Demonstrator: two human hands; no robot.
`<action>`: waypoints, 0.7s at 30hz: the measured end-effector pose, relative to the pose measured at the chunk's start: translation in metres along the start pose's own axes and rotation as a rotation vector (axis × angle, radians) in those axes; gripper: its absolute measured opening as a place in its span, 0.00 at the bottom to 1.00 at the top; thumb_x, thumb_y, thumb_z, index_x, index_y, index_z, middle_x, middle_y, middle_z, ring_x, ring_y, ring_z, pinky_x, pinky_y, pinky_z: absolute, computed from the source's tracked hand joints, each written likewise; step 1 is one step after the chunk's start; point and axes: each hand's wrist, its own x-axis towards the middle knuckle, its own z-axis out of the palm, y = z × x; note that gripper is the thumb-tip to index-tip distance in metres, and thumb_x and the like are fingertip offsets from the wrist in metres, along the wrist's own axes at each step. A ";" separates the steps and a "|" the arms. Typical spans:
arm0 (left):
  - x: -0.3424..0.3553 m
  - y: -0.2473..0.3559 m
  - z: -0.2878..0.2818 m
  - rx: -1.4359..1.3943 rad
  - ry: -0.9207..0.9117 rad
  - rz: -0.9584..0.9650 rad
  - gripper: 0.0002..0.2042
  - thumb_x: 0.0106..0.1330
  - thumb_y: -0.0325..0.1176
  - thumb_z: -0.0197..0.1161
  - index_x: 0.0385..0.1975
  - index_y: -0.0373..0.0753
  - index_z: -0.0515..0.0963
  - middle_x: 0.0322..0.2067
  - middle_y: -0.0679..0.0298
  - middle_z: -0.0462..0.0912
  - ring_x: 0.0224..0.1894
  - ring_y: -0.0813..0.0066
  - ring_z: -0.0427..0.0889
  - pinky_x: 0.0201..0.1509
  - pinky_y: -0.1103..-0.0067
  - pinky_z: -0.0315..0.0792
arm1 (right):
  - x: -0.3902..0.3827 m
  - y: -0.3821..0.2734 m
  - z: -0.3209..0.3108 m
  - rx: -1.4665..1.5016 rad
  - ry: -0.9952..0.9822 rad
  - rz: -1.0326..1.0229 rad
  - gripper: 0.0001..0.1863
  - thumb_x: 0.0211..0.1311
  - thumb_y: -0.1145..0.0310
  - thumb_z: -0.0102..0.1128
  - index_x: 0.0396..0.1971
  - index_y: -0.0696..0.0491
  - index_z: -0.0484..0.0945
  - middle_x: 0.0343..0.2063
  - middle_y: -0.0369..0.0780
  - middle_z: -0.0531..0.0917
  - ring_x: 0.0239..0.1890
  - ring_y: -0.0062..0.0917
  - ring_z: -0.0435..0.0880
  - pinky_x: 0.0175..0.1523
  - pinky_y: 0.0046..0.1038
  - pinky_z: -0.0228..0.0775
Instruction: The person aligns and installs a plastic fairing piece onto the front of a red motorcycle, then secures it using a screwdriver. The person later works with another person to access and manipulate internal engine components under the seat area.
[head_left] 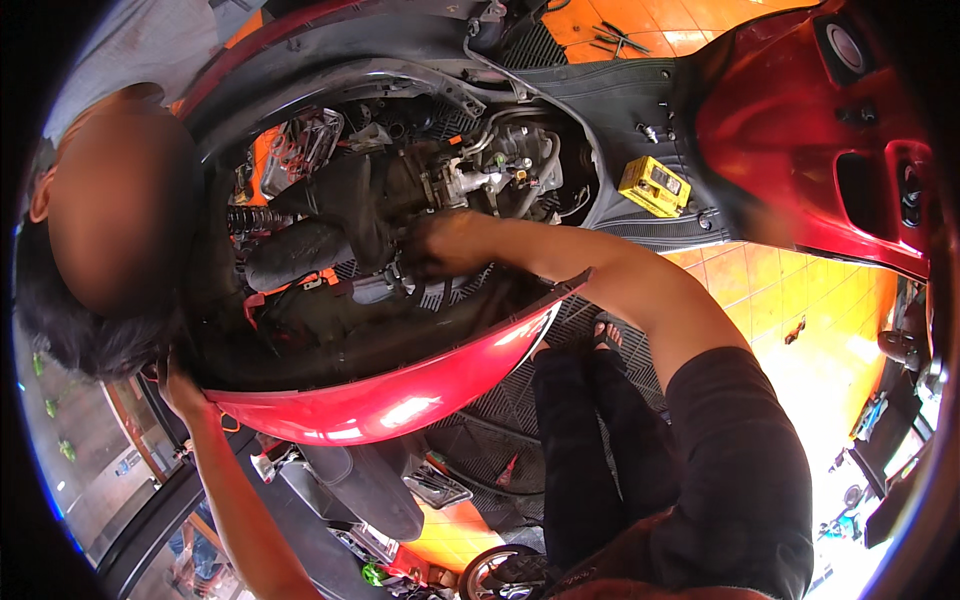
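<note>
My right hand [445, 243] reaches into the open body of a red scooter. Its fingers are curled among dark hoses beside the metal throttle body [468, 182], and whatever they grip is lost in shadow. At the scooter's rear, my left hand [181, 388] touches the back end of the glossy red side panel [400, 408]; its fingertips are hidden. Between the hands lies a black airbox [340, 205], with a coil spring shock absorber [262, 219] behind it.
Another person's head [120, 210] leans close over the scooter's rear. A yellow box [655, 187] and small metal parts [648, 132] lie on the black footboard. Tools [618, 40] rest on the orange tiles beyond. A black seat [365, 490] is below the side panel.
</note>
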 end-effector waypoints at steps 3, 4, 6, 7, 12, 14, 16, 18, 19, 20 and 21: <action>-0.001 -0.023 -0.032 0.295 -0.001 0.223 0.16 0.69 0.35 0.54 0.48 0.31 0.80 0.44 0.61 0.82 0.44 0.74 0.79 0.53 0.77 0.71 | -0.042 -0.003 -0.053 -0.055 0.430 0.024 0.20 0.54 0.60 0.63 0.46 0.53 0.79 0.46 0.46 0.80 0.52 0.42 0.77 0.58 0.39 0.69; -0.003 -0.017 -0.023 0.236 -0.007 0.194 0.16 0.69 0.35 0.54 0.47 0.31 0.80 0.44 0.61 0.82 0.43 0.74 0.79 0.52 0.77 0.71 | -0.057 0.007 -0.069 -0.055 0.510 0.122 0.20 0.53 0.62 0.64 0.47 0.52 0.78 0.45 0.46 0.80 0.52 0.42 0.77 0.58 0.39 0.70; -0.012 0.003 0.001 0.121 -0.014 0.131 0.15 0.69 0.36 0.55 0.45 0.31 0.80 0.43 0.61 0.82 0.42 0.74 0.79 0.51 0.77 0.72 | -0.083 0.026 -0.089 -0.155 0.601 0.428 0.19 0.54 0.62 0.63 0.46 0.53 0.78 0.44 0.46 0.81 0.50 0.42 0.78 0.56 0.40 0.70; -0.012 0.002 -0.002 0.147 0.005 0.124 0.15 0.68 0.36 0.55 0.46 0.31 0.80 0.43 0.61 0.82 0.42 0.73 0.79 0.50 0.77 0.73 | -0.091 0.038 -0.094 -0.145 0.489 0.434 0.19 0.54 0.62 0.64 0.46 0.54 0.78 0.43 0.46 0.81 0.50 0.42 0.78 0.56 0.40 0.70; -0.023 0.030 0.021 -0.089 0.077 -0.123 0.16 0.67 0.36 0.56 0.48 0.30 0.78 0.45 0.58 0.81 0.42 0.70 0.80 0.49 0.77 0.74 | -0.093 0.061 -0.085 -0.251 0.215 0.454 0.21 0.52 0.66 0.63 0.47 0.56 0.76 0.40 0.47 0.80 0.48 0.43 0.77 0.55 0.39 0.70; -0.026 0.030 0.020 -0.159 0.093 -0.161 0.16 0.67 0.35 0.56 0.49 0.31 0.78 0.45 0.58 0.81 0.42 0.70 0.80 0.49 0.76 0.74 | -0.091 0.063 -0.080 -0.329 0.208 0.373 0.24 0.50 0.68 0.62 0.50 0.57 0.75 0.39 0.46 0.80 0.48 0.42 0.77 0.55 0.39 0.70; -0.025 0.026 0.014 -0.207 0.102 -0.171 0.17 0.67 0.35 0.57 0.49 0.31 0.77 0.45 0.57 0.81 0.42 0.69 0.80 0.49 0.76 0.74 | -0.091 0.064 -0.076 -0.376 0.231 0.307 0.26 0.47 0.69 0.61 0.51 0.58 0.74 0.39 0.45 0.80 0.49 0.41 0.77 0.54 0.38 0.70; -0.019 0.014 0.003 -0.233 0.107 -0.154 0.17 0.67 0.35 0.57 0.49 0.31 0.77 0.44 0.56 0.81 0.41 0.68 0.81 0.49 0.75 0.74 | -0.089 0.062 -0.071 -0.392 0.284 0.253 0.28 0.45 0.70 0.60 0.51 0.59 0.74 0.39 0.45 0.80 0.49 0.40 0.77 0.53 0.38 0.70; -0.021 0.013 0.007 -0.201 0.114 -0.161 0.17 0.66 0.35 0.57 0.50 0.31 0.77 0.45 0.56 0.81 0.42 0.68 0.80 0.49 0.75 0.74 | -0.089 0.060 -0.066 -0.413 0.292 0.261 0.28 0.44 0.70 0.60 0.51 0.59 0.73 0.39 0.44 0.80 0.49 0.40 0.77 0.54 0.37 0.70; -0.023 0.020 0.012 -0.175 0.122 -0.164 0.17 0.66 0.35 0.57 0.50 0.31 0.77 0.45 0.56 0.81 0.43 0.68 0.80 0.50 0.75 0.74 | -0.090 0.057 -0.064 -0.439 0.304 0.269 0.29 0.43 0.70 0.60 0.51 0.59 0.73 0.39 0.44 0.79 0.49 0.39 0.77 0.54 0.37 0.70; -0.024 0.022 0.017 -0.148 0.130 -0.167 0.17 0.66 0.35 0.57 0.50 0.31 0.77 0.45 0.56 0.81 0.44 0.67 0.80 0.51 0.75 0.73 | -0.092 0.057 -0.064 -0.465 0.315 0.276 0.30 0.42 0.70 0.61 0.52 0.60 0.73 0.39 0.44 0.79 0.50 0.39 0.77 0.54 0.36 0.70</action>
